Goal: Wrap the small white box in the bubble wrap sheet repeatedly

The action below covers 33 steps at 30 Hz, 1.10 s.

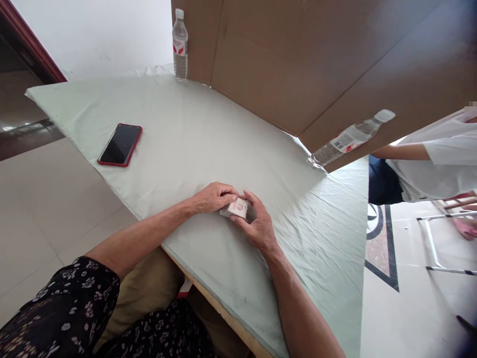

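Note:
A small white pack with red print (237, 208), about the size of a card deck, is held low over the table between my two hands. What looks like clear plastic wrap shows around it. My left hand (214, 197) grips its far left side, with the thumb on the top face. From the right, my right hand (258, 223) curls around it with thumb and fingers on opposite edges. My palms and fingers hide part of the pack, so I cannot tell its exact kind.
A pale green cloth covers the table (179, 134). A phone in a red case (119, 144) lies at left. One water bottle (180, 47) stands upright; another bottle (350, 139) appears tilted against the brown cardboard panel (268, 59). A person in a white shirt (447, 159) is at right.

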{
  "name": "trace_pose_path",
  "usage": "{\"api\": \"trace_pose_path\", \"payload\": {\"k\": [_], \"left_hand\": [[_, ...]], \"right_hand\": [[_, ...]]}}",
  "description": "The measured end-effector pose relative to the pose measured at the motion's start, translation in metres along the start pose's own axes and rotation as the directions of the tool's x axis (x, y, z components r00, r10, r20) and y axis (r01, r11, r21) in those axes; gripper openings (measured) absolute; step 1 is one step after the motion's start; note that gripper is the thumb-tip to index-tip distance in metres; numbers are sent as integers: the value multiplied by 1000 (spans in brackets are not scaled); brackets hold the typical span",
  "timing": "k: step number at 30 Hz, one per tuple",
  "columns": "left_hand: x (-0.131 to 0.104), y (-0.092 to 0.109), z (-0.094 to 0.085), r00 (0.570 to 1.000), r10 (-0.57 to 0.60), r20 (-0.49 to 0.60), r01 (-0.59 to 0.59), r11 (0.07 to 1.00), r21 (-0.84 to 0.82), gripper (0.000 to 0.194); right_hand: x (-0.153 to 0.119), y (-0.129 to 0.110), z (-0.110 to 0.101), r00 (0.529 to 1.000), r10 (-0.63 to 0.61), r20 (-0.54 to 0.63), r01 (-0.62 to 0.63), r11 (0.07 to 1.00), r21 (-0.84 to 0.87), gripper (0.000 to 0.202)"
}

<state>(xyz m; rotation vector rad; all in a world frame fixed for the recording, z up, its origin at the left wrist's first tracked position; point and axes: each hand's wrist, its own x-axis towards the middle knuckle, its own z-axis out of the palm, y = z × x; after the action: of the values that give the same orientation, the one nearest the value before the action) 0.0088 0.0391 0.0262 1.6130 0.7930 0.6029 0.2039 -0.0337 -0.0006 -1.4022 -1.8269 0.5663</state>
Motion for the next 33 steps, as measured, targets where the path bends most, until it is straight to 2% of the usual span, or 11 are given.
{"api": "trace_pose_path", "payload": {"k": [4, 8, 11, 14, 16, 19, 22, 24, 26, 28, 33], "left_hand": [[1, -2, 0, 995, 29, -95, -28, 999, 16, 33], [4, -4, -3, 966, 37, -256, 3, 988, 154, 30], [4, -2, -7, 961, -8, -277, 39, 994, 103, 32], [2, 2, -12, 953, -54, -297, 73, 996, 52, 35], [1, 4, -16, 959, -72, -274, 81, 996, 22, 44], [-3, 5, -22, 993, -11, -121, 15, 1000, 26, 68], [-6, 4, -23, 998, 34, 57, -42, 988, 146, 87], [-6, 1, -20, 993, 34, 113, -60, 969, 238, 92], [-6, -2, -16, 990, 57, 132, -94, 952, 291, 91], [-5, -6, -13, 987, 93, 132, -130, 943, 305, 90], [-3, -9, -9, 990, 92, 106, -118, 956, 269, 86]], "right_hand": [[0, -4, 6, 994, -55, -95, 48, 996, -71, 61], [2, 2, 8, 999, -1, -53, -2, 999, -50, 64], [3, 7, 6, 999, 22, -40, -21, 999, 24, 77], [1, 7, 2, 996, 54, -64, -46, 992, 117, 80], [0, 6, 0, 993, 96, -74, -79, 977, 198, 77], [-1, 7, -1, 982, 157, -104, -110, 925, 365, 69], [0, 10, 0, 960, 229, -160, -125, 866, 485, 60], [0, 11, 1, 944, 268, -191, -139, 851, 506, 55], [0, 11, 1, 938, 283, -201, -148, 850, 506, 54], [0, 10, 0, 952, 255, -167, -149, 867, 476, 59], [-1, 10, 3, 994, 99, -36, -88, 967, 237, 79]]}}
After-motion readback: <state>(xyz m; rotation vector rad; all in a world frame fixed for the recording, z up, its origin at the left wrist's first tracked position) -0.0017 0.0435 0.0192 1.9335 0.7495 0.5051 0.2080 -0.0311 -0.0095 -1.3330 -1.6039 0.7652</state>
